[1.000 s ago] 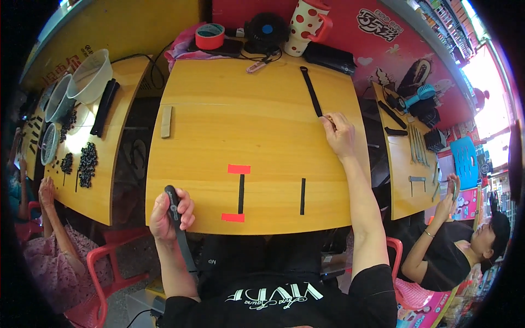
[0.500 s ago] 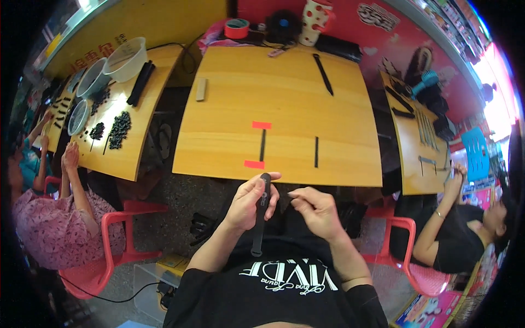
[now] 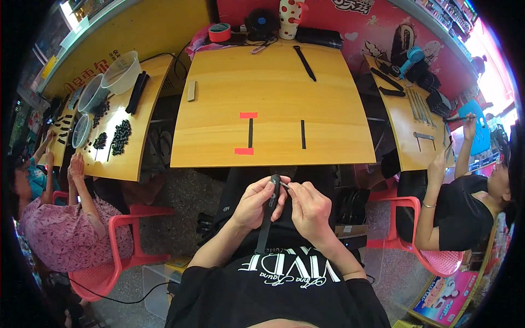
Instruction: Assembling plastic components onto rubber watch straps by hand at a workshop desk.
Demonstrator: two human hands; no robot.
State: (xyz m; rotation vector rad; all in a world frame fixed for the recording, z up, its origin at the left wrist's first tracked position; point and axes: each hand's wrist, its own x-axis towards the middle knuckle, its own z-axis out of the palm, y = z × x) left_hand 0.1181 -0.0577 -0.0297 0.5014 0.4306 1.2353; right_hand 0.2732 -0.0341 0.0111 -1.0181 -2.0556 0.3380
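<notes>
My left hand [image 3: 254,205] is closed around a black strap [image 3: 265,229], whose rounded end points up past the thumb while its tail hangs toward my shirt. My right hand [image 3: 310,210] pinches a thin, small dark piece [image 3: 284,185] against or very near that rounded end; its exact kind is too small to tell. Both hands are over my lap, just off the table's [image 3: 208,153] near edge. On the tabletop a short black strip [image 3: 251,133] runs between two pieces of red tape, and another black strip [image 3: 303,134] lies to its right.
A beige block [image 3: 191,91] lies at left and a black strap [image 3: 304,63] at the far right. Along the back stand a tape roll [image 3: 220,33], a fan [image 3: 261,23] and a spotted cup [image 3: 289,19]. People work at side tables, on red chairs [image 3: 117,229].
My right hand has moved in to the strap's end, and a thin piece now shows at its fingertips. The view has shifted. The person at right has raised a hand.
</notes>
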